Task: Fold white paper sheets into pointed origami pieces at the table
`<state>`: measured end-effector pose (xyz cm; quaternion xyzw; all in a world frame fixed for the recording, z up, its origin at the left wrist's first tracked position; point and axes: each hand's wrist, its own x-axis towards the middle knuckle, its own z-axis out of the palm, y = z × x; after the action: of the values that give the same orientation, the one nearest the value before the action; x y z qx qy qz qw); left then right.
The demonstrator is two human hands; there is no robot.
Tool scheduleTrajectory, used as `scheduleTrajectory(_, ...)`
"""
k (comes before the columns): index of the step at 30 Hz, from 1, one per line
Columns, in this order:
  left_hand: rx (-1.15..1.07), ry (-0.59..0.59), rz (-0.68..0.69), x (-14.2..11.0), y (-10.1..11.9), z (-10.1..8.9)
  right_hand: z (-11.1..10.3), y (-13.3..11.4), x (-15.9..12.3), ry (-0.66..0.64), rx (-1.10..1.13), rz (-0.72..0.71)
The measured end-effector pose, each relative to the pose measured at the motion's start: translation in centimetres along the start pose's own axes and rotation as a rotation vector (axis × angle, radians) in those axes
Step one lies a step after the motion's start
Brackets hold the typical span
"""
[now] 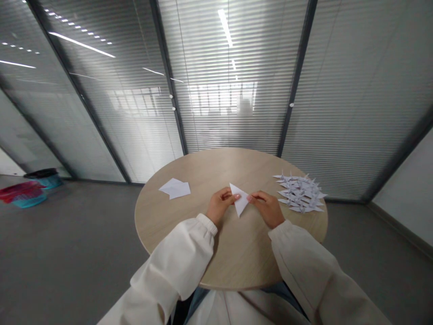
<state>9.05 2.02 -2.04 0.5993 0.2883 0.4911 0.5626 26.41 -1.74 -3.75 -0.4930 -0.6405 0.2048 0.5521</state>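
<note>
A white sheet of paper folded into a triangle (241,203) is held up over the middle of the table. My left hand (220,204) pinches its left side, thumb on the near face and fingers behind. At its right corner, the thumb and fingers of my right hand (268,207) are closed on the paper. To the left lie a few flat white paper sheets (176,188), overlapping each other. On the right sits a dense pile of folded paper cranes (301,193), closer to my right hand than to my left.
The round wooden table (233,164) stands before a glass partition with blinds (233,58). On the floor at far left are a blue bin with a red liner (25,194) and another with a black liner (45,177).
</note>
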Motion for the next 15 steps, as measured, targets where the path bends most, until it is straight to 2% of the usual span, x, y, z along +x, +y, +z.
scheduleTrajectory(3,0.022,0.09,0.032,0.01,0.38,-0.11,0.14,0.06,-0.08,-0.002,-0.05,-0.038)
scheduleTrajectory(6,0.061,0.133,0.05,-0.15,0.66,-0.16,0.2,0.09,-0.12,-0.004,-0.081,-0.069)
scheduleTrajectory(15,0.098,0.141,0.108,-0.37,0.72,0.02,0.17,-0.17,-0.11,-0.006,-0.098,-0.112)
